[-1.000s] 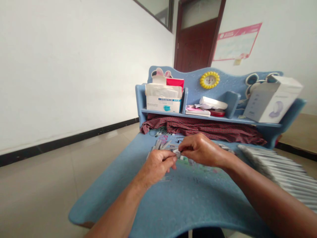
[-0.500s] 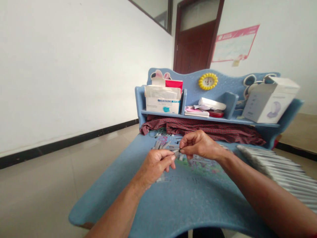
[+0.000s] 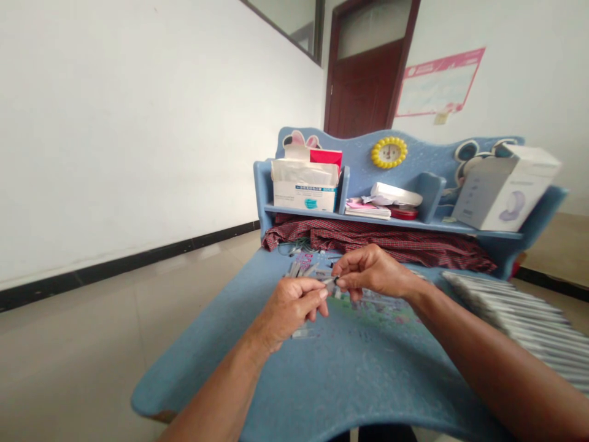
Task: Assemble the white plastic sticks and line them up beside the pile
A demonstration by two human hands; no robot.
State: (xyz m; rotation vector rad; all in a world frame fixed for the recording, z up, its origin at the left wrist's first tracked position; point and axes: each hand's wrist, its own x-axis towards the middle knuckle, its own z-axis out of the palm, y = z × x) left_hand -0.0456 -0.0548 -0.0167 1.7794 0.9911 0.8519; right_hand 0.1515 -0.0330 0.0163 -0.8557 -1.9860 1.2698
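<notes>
My left hand [image 3: 299, 302] is closed, its thumb and forefinger pinching a small pale, see-through tube-like piece [image 3: 330, 283]. At the right end of that piece sits a small black part [image 3: 336, 280], with the thumb and fingertips of my right hand [image 3: 368, 271] closed on it. The two hands almost meet above the middle of the blue desk [image 3: 359, 374]. Behind my left hand lie several thin clear pieces [image 3: 299, 268] in a loose pile. More clear pieces [image 3: 304, 333] rest on the desk just beyond my left wrist. My fingers hide much of what I hold.
At the right, a stack of long grey-white rods [image 3: 519, 319] covers the desk. A checked red cloth [image 3: 381, 242] lies along the back under a shelf [image 3: 340, 216]. The shelf carries a mask box [image 3: 304, 193], papers [image 3: 368, 210], a red tin [image 3: 404, 213] and a white box [image 3: 506, 190].
My right fingers have shifted slightly at the black part, which shows more clearly now. My left hand keeps its grip, and the whole view has moved a little.
</notes>
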